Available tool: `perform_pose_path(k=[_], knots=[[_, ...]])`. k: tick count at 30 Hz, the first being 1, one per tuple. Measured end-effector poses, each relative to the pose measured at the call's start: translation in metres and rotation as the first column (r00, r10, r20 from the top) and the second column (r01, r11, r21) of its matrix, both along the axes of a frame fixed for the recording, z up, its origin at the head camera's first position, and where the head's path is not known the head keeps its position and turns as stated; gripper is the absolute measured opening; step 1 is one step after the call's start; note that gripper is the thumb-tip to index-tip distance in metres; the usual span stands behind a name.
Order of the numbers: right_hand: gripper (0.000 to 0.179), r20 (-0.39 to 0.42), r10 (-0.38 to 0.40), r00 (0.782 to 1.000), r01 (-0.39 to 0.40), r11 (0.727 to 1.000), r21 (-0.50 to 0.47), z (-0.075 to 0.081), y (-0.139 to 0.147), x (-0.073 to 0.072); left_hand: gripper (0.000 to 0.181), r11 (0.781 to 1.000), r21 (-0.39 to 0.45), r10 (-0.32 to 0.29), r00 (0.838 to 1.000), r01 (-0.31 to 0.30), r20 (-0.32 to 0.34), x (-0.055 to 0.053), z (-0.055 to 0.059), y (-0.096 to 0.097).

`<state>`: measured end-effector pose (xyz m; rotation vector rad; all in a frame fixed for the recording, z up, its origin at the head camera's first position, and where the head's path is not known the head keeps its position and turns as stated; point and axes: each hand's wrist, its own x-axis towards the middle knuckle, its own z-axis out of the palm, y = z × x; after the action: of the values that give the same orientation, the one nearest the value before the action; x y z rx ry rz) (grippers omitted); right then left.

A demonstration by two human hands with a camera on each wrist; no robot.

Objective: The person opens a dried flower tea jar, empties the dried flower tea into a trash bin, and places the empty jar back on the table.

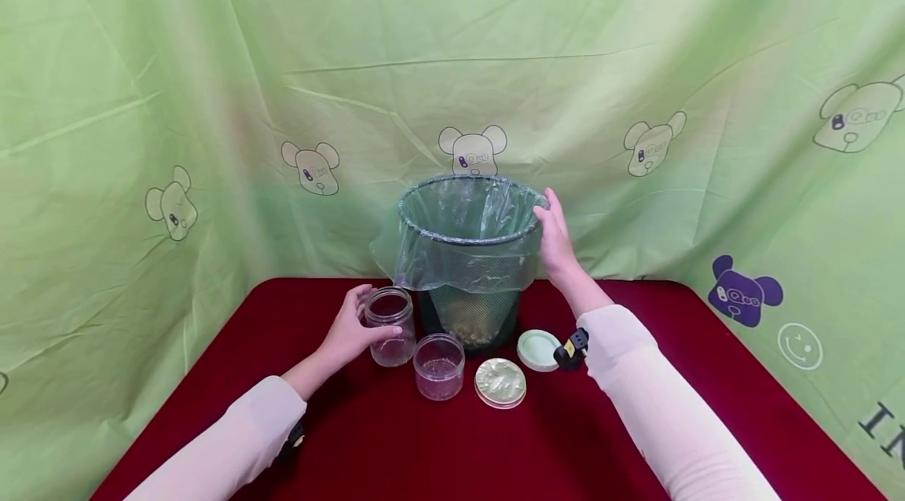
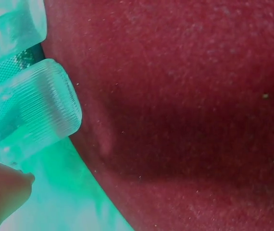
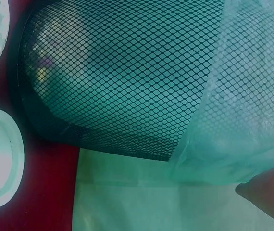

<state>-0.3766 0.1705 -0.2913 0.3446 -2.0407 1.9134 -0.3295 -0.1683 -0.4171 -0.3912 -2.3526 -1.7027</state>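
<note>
My left hand (image 1: 353,332) holds a clear glass jar (image 1: 390,348), its thumb across the front and fingers behind. In the left wrist view the ribbed jar (image 2: 45,108) shows a fingertip (image 2: 19,185) beside it. My right hand (image 1: 555,234) grips the upper right rim of a black mesh trash bin (image 1: 467,320), thumb at the edge. A translucent green bag (image 1: 474,269) lines the bin and hangs over its rim. In the right wrist view one fingertip (image 3: 252,188) lies by the bag's lower fold; the other fingers are hidden there.
A shorter clear jar (image 1: 440,375) stands right of the held one, before the bin. Two round lids lie on the red tabletop (image 1: 410,454): a crinkled silvery one (image 1: 500,382) and a pale green one (image 1: 538,349). A green printed curtain (image 1: 353,108) hangs behind.
</note>
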Motion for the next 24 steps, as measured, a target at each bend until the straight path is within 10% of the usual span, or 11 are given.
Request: perform_pose_path(k=[13, 24], knots=[[0.063, -0.030, 0.029, 0.999, -0.027, 0.998, 0.063, 0.007, 0.023, 0.011, 0.077, 0.999, 0.034, 0.013, 0.992, -0.009, -0.129, 0.002, 0.030, -0.018], [0.061, -0.033, 0.020, 0.999, -0.013, 0.979, 0.203, 0.003, 0.053, 0.018, 0.080, 0.984, -0.109, 0.120, 0.978, -0.140, -0.170, -0.003, 0.055, -0.041]])
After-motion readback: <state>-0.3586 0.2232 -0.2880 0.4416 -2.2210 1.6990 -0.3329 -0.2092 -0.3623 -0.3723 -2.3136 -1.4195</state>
